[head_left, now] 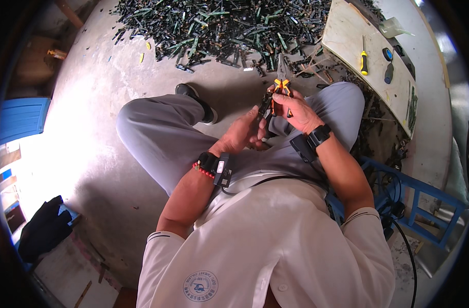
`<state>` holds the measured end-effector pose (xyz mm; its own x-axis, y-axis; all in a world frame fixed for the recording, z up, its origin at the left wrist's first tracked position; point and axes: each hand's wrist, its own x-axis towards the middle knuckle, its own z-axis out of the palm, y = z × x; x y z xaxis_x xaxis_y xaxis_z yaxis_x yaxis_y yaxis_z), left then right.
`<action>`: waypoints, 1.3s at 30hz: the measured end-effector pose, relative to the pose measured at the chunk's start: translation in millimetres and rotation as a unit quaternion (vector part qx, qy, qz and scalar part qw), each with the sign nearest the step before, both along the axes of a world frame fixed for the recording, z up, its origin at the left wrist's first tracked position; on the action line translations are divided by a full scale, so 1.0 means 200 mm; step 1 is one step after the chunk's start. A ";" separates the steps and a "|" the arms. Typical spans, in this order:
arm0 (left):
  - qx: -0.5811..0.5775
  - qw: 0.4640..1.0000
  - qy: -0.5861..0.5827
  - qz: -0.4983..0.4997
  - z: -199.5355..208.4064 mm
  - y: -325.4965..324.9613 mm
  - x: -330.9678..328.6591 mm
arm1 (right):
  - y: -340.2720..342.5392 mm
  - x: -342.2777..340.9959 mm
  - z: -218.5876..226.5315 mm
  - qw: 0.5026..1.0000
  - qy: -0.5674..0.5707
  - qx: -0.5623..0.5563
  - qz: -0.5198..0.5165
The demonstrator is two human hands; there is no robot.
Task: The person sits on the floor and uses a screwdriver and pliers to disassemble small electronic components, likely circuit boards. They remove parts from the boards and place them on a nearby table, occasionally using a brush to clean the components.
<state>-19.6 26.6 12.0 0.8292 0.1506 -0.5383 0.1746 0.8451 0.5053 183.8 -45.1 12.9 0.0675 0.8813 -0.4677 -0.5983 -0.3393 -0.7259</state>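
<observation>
Gripping orange-handled pliers [281, 77], right hand [299, 110] clamped on handles; left hand [243, 134] pinches dark strip [266, 105] beside them.

one head-worn fisheye view, looking steeply down and slightly forward, close above the left hand [240, 134] and right hand [297, 110]; beyond them, grey concrete floor [96, 128]; edges bending toward the rim.

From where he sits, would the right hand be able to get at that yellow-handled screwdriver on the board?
Probably yes: the screwdriver lies uncovered on the board, nothing between, but the right hand holds pliers.
</observation>
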 end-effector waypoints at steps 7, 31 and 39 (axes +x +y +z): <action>0.027 0.999 0.022 0.005 0.01 -0.01 0.01 | -0.01 -0.01 0.01 0.999 -0.033 0.019 0.013; 0.044 0.997 0.046 0.044 0.00 0.01 0.00 | -0.10 -0.02 0.22 0.986 -0.167 0.012 0.008; 0.058 0.995 0.043 0.075 -0.03 0.00 0.02 | -0.17 0.07 0.59 0.710 -0.634 -0.040 0.305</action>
